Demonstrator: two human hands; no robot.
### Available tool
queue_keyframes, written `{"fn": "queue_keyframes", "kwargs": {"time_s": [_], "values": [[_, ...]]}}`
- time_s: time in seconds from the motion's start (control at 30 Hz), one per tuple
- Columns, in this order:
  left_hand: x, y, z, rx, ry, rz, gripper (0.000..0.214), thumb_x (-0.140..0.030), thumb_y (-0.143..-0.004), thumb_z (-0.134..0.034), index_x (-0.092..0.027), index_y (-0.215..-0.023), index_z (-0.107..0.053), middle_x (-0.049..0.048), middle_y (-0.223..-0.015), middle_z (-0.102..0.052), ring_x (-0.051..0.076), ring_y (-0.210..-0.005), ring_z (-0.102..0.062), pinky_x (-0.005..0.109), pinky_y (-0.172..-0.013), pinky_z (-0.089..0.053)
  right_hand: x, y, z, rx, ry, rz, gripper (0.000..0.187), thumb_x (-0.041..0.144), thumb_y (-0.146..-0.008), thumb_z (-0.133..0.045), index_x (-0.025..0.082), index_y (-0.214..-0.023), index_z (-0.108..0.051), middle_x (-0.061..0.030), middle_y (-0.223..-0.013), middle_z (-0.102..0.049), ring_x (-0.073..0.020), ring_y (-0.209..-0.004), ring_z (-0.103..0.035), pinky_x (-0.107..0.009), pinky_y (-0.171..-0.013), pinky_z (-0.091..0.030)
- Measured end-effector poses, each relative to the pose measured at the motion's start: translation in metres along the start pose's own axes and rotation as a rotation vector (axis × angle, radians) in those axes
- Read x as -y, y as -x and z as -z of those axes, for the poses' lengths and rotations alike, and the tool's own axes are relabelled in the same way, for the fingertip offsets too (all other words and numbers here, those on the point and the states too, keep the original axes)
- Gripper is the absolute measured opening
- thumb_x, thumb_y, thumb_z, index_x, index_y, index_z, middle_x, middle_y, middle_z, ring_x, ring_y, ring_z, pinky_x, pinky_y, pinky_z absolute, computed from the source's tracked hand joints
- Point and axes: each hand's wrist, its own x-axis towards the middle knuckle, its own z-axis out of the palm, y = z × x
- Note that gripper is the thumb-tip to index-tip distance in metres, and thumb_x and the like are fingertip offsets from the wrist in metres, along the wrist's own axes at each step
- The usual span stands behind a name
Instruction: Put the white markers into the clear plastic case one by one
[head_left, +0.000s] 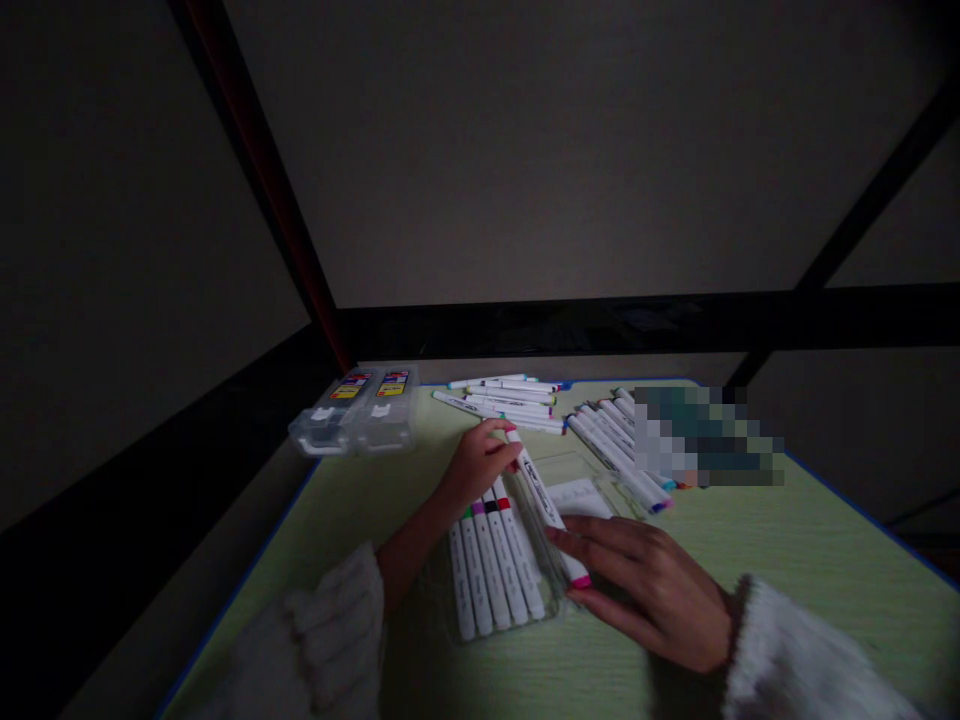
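A white marker [538,490] with pink ends is held slantwise between my two hands. My left hand [480,460] pinches its far end, and my right hand [645,575] grips the near end between thumb and fingers. Below it lies a clear plastic case [553,600], its lid spread open to the right. In the case's left part several white markers [491,580] lie side by side, with green, purple, black and red bands. A white paper slip [581,498] shows in the lid side, partly covered by my right hand.
Two closed clear cases [382,425] with yellow labels stand at the table's far left. Loose markers [510,400] lie at the back middle, and another group of markers [619,455] at the right beside a blurred-out patch. The pale green table [345,520] has a blue edge; a wall rises behind.
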Motion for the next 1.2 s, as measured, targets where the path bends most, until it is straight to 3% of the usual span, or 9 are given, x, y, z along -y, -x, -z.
{"fn": "queue_keyframes", "kwargs": {"time_s": [0.4, 0.8, 1.2], "values": [[0.001, 0.0, 0.004, -0.088, -0.2, -0.024, 0.018, -0.016, -0.062, -0.058, -0.011, -0.079, -0.058, 0.003, -0.073, -0.061, 0.013, -0.067, -0.058, 0.022, -0.062, -0.045, 0.005, -0.003, -0.001, 0.031, -0.017, -0.027, 0.039, 0.037, -0.085, -0.04, 0.014, -0.116, -0.046, -0.0098, -0.096, -0.06, -0.0194, -0.085, -0.056, -0.034, -0.072, -0.046], [0.001, 0.0, 0.007, -0.064, -0.343, 0.021, 0.012, -0.013, -0.058, -0.06, -0.011, -0.07, -0.06, 0.0014, -0.066, -0.062, 0.012, -0.064, -0.056, 0.022, -0.062, -0.044, 0.012, -0.004, -0.006, 0.057, 0.036, -0.067, 0.043, 0.043, -0.085, -0.037, 0.015, -0.116, -0.047, -0.0103, -0.096, -0.054, -0.0216, -0.088, -0.052, -0.036, -0.072, -0.046], [0.008, -0.001, 0.009, -0.006, -0.297, 0.053, 0.011, -0.015, -0.057, -0.06, -0.01, -0.066, -0.057, -0.001, -0.057, -0.057, 0.01, -0.056, -0.053, 0.021, -0.055, -0.042, 0.015, -0.006, -0.007, 0.099, 0.029, -0.075, 0.046, 0.046, -0.083, -0.039, 0.016, -0.117, -0.046, -0.0097, -0.096, -0.053, -0.0226, -0.09, -0.05, -0.037, -0.074, -0.044]]}}
